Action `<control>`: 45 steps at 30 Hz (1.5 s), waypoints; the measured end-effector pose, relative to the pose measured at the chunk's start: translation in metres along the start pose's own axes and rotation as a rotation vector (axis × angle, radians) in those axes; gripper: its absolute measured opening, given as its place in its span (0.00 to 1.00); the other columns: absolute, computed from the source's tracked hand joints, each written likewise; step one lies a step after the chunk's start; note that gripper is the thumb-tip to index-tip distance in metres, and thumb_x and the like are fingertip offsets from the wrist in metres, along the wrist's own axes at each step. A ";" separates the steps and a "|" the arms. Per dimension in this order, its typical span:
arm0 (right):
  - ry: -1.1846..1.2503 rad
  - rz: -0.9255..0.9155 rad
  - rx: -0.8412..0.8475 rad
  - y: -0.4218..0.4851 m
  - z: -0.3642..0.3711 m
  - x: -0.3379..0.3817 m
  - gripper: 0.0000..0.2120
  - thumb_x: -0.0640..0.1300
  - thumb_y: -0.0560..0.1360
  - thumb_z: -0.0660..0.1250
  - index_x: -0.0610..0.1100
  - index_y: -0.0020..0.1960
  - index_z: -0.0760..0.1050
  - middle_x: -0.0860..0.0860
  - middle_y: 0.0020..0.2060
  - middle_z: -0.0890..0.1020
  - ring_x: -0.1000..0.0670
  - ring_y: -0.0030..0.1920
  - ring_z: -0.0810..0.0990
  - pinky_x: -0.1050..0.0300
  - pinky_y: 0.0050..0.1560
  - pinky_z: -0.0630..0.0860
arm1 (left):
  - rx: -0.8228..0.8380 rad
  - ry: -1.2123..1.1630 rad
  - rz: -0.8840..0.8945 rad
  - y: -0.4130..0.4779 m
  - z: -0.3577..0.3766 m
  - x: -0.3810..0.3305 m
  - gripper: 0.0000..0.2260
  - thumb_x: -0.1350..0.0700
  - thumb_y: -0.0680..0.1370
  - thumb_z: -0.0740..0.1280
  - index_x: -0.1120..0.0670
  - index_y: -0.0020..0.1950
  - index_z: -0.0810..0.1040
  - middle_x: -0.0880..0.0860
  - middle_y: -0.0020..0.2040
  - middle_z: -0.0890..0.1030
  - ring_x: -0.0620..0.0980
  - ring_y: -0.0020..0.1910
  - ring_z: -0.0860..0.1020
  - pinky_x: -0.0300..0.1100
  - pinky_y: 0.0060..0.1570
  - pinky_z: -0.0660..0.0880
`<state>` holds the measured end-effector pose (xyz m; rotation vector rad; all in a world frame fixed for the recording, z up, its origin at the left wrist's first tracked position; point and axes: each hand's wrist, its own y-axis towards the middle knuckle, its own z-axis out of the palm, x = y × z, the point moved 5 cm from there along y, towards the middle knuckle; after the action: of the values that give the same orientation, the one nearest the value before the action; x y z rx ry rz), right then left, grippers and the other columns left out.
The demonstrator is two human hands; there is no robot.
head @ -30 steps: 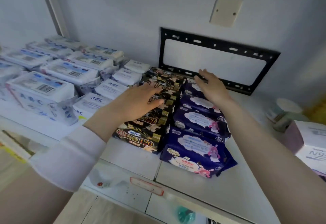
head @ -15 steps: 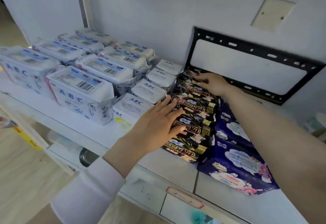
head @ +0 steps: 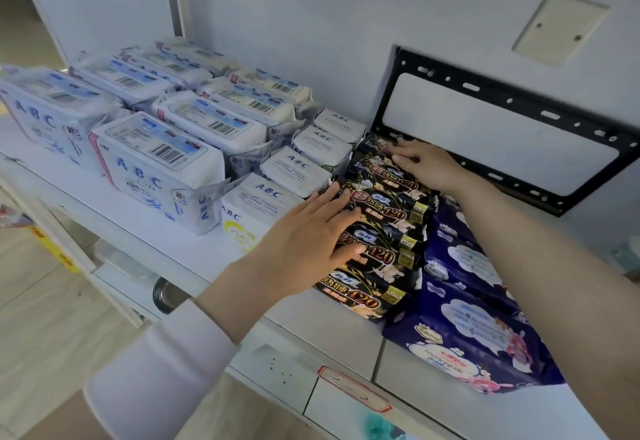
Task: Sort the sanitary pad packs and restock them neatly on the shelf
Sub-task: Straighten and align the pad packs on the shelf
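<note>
Leftmost, the large white ABC packs (head: pixel 156 162) are stood in rows on the shelf (head: pixel 121 221), with the small white ABC packs (head: pixel 294 173) filed just beside them, evidently grouped by kind. Next, the left hand (head: pixel 311 235) is laid flat, fingers straight and released, on the near half of the black packs (head: pixel 384 221), probably to square the row. At the row's rear the right hand (head: pixel 427 164) is set on the last black pack; whether it is gripped or only pressed cannot be told. The black row thus lies under both hands, with the dark blue packs (head: pixel 478 322) overlapped at the right.
</note>
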<state>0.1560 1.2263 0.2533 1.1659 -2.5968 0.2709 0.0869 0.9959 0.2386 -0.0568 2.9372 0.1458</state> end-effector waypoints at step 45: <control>-0.052 -0.277 0.060 -0.011 0.044 0.148 0.22 0.55 0.76 0.62 0.50 0.68 0.70 0.48 0.72 0.66 0.49 0.72 0.62 0.55 0.72 0.56 | -0.172 0.053 0.063 -0.049 -0.021 0.091 0.26 0.41 0.74 0.56 0.56 0.63 0.76 0.56 0.65 0.75 0.54 0.66 0.72 0.47 0.66 0.62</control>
<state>0.0628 1.1031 0.2614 1.5526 -2.4439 0.2635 -0.0036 0.9429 0.2361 0.0072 2.9732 0.4127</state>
